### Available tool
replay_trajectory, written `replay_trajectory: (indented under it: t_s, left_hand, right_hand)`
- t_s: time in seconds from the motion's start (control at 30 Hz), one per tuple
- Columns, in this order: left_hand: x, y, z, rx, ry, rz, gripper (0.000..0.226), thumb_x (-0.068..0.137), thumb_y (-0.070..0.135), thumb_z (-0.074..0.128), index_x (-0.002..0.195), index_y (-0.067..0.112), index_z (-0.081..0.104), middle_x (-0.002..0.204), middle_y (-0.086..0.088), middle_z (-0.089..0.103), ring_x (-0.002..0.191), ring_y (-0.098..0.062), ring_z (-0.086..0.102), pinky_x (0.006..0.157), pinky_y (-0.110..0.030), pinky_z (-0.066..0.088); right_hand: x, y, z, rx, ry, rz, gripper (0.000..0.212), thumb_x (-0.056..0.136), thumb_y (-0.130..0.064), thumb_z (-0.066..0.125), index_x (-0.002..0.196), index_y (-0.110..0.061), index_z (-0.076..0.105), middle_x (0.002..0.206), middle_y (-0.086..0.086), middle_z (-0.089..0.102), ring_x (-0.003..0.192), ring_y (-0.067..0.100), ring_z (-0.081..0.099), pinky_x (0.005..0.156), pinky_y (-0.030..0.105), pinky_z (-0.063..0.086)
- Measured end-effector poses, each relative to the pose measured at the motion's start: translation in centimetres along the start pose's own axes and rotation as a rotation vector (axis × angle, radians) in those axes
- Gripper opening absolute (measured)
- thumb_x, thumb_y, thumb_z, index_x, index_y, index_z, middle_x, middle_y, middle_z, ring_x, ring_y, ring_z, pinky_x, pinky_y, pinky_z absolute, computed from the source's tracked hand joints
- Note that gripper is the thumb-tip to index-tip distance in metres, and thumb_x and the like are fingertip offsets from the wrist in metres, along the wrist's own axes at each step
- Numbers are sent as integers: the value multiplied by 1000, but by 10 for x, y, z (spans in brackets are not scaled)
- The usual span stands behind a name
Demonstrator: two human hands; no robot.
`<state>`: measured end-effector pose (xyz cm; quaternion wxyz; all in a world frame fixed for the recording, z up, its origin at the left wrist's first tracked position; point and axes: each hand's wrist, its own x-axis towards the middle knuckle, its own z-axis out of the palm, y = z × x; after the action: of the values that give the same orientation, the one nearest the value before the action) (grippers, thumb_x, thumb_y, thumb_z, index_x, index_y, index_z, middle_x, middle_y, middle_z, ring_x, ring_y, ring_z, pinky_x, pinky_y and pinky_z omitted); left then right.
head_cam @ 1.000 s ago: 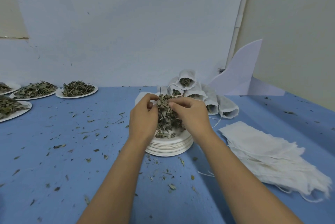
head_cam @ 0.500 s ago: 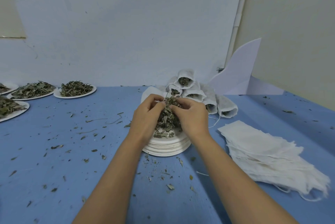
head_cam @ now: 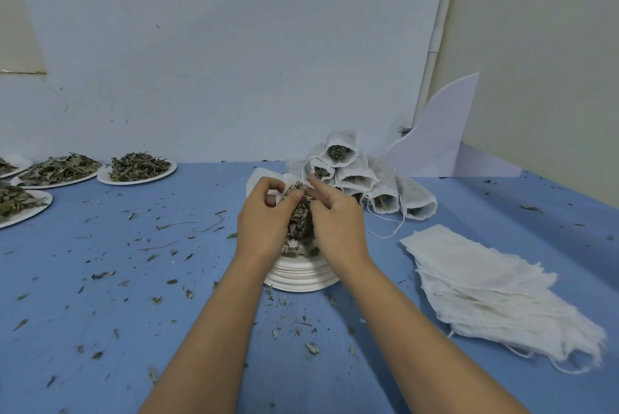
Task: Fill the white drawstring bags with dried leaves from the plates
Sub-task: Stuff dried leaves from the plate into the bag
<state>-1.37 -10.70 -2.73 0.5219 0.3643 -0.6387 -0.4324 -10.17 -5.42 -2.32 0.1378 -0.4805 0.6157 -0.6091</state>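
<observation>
Over the plate stack (head_cam: 301, 279), left hand (head_cam: 264, 222) pinching white bag (head_cam: 258, 179) rim, right hand (head_cam: 338, 226) gripping dried leaves (head_cam: 299, 222), flat bags (head_cam: 485, 279) well apart

The tabletop (head_cam: 100, 313) is blue and runs back to a pale grey-blue wall (head_cam: 234, 45). At the far right corner a thin white pipe (head_cam: 438, 28) goes straight up, and to the right of it is a beige wall (head_cam: 542, 62). In that corner a pale lilac board (head_cam: 438, 142), cut in a curved fin shape, stands upright on the tabletop. High on the left a beige panel (head_cam: 16, 28) lies against the wall.
</observation>
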Motion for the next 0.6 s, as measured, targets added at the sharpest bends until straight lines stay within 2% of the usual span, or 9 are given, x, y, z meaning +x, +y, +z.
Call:
replay_trajectory:
  t_s: [0.07, 0.17, 0.23, 0.33, 0.4, 0.47, 0.53, 0.6]
  left_hand:
    - [0, 1, -1, -25, -8, -12, 15, 84, 30, 70, 85, 25, 56, 71, -2, 51, 69, -20, 54, 68, -39, 49]
    - [1, 2, -3, -41, -6, -23, 15, 82, 25, 73, 85, 25, 58, 78, -5, 60, 76, -23, 62, 75, -42, 52]
    - [2, 2, -5, -73, 3, -32, 15, 81, 21, 75, 84, 23, 60, 80, -4, 66, 77, -19, 66, 73, -37, 54]
    - [2, 2, -8, -105, -13, -26, 16, 82, 19, 74, 83, 24, 59, 80, -2, 68, 69, -9, 66, 66, -26, 54]
    - [2, 2, -8, -104, -12, -25, 15, 84, 19, 71, 83, 25, 57, 84, -5, 69, 71, -11, 68, 68, -29, 55]
    - [2, 1, -5, -20, 6, 13, 16, 88, 20, 67, 83, 29, 54, 86, -7, 68, 74, -17, 66, 71, -31, 54]
    - [0, -1, -2, 127, 22, 90, 18, 92, 23, 60, 82, 34, 51, 80, 2, 63, 64, -3, 58, 60, -17, 46]
    - [-2, 0, 0, 232, -11, 138, 14, 94, 27, 54, 86, 37, 50, 77, 10, 60, 61, 1, 55, 52, -15, 40]
  right_hand:
    - [2, 0, 0, 85, -4, 47, 43, 92, -1, 46, 129, -21, 59, 122, -8, 64, 111, -2, 56, 91, 5, 39]
    - [4, 1, -3, 90, 17, 38, 37, 90, 1, 53, 119, -19, 67, 115, -10, 68, 110, 1, 59, 101, 19, 43]
    - [6, 3, -5, 120, 26, 46, 34, 88, 1, 57, 112, -19, 70, 104, -14, 70, 100, -5, 62, 97, 21, 47]
    - [9, 2, -9, 255, 9, 67, 31, 87, 5, 59, 110, -12, 70, 91, -18, 68, 86, -12, 64, 84, 10, 49]
    - [8, 1, -10, 287, 22, 67, 30, 85, 5, 61, 106, -14, 71, 91, -13, 70, 86, -8, 65, 82, 11, 51]
    - [6, 2, -8, 218, 72, 51, 27, 84, 1, 66, 99, -21, 71, 90, -11, 71, 84, -7, 65, 82, 15, 52]
    - [5, 2, -7, 139, 133, 35, 24, 81, -4, 69, 91, -26, 71, 85, -14, 70, 75, -10, 63, 78, 15, 52]
    - [5, 3, -6, 94, 177, 12, 21, 81, -5, 70, 85, -25, 72, 79, -16, 69, 70, -11, 62, 74, 13, 51]
